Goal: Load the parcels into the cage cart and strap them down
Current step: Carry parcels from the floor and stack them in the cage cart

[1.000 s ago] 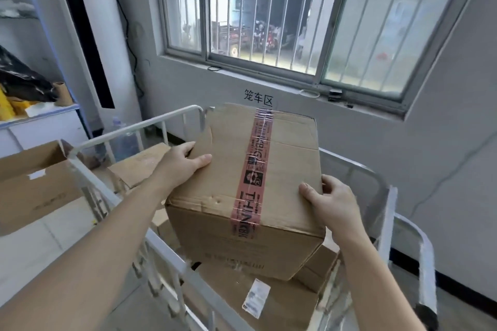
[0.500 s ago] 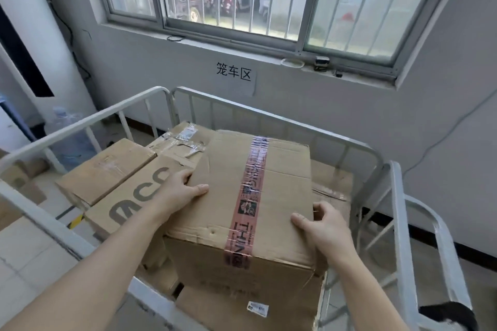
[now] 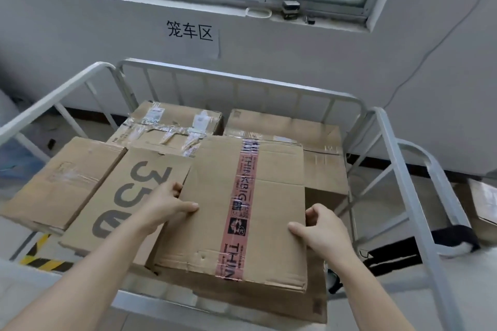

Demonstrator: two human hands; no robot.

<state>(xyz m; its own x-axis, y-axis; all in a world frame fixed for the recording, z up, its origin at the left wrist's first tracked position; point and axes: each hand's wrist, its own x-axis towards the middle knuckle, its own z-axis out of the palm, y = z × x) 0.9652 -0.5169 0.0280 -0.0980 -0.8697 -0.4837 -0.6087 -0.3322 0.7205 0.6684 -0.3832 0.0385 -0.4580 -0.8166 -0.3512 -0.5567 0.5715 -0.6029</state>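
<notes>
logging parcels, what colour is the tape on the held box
Pinkish-red tape with black print; head view.

The parcels are made of matt brown cardboard; the nearest box is sealed with glossy red printed tape. The cage cart is formed of smooth, white-painted metal tubing. Clear shiny tape is seen on a rear box.

Loaded white cage cart
Red-taped carton lay flat at near right, a 350-printed carton just beside its left.
</notes>
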